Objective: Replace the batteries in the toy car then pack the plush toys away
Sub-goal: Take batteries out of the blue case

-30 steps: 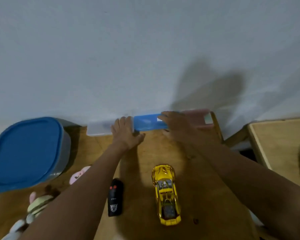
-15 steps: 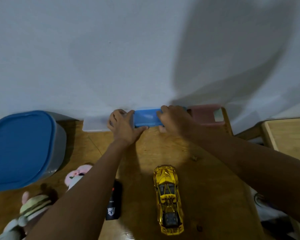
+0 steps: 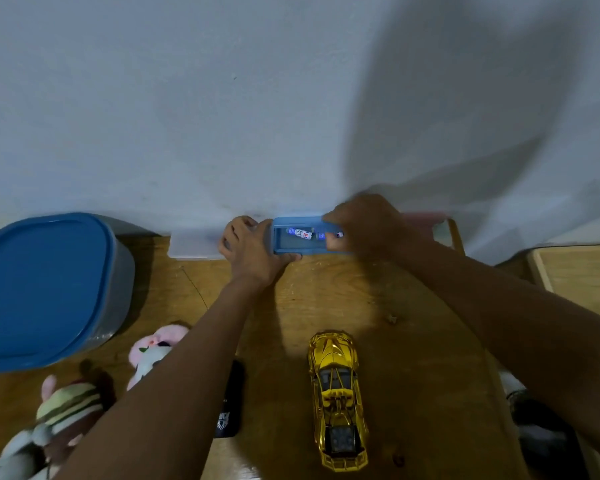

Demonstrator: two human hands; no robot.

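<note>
A small blue box lies open against the wall at the table's far edge, with two batteries inside. My left hand grips the box's left end. My right hand, blurred, covers the right end, and its fingertips pinch the right-hand battery. The gold toy car sits near the front of the table between my forearms. A pink plush and a striped plush lie at the lower left.
A grey tub with a blue lid stands at the left. A white box and a pink box flank the blue one. My left forearm partly hides a black remote. A second wooden table stands at the right.
The blue box was closed; it now stands open and shows the batteries. My right hand has shifted to the box's right end, onto a battery. My left hand stays at the left end.
</note>
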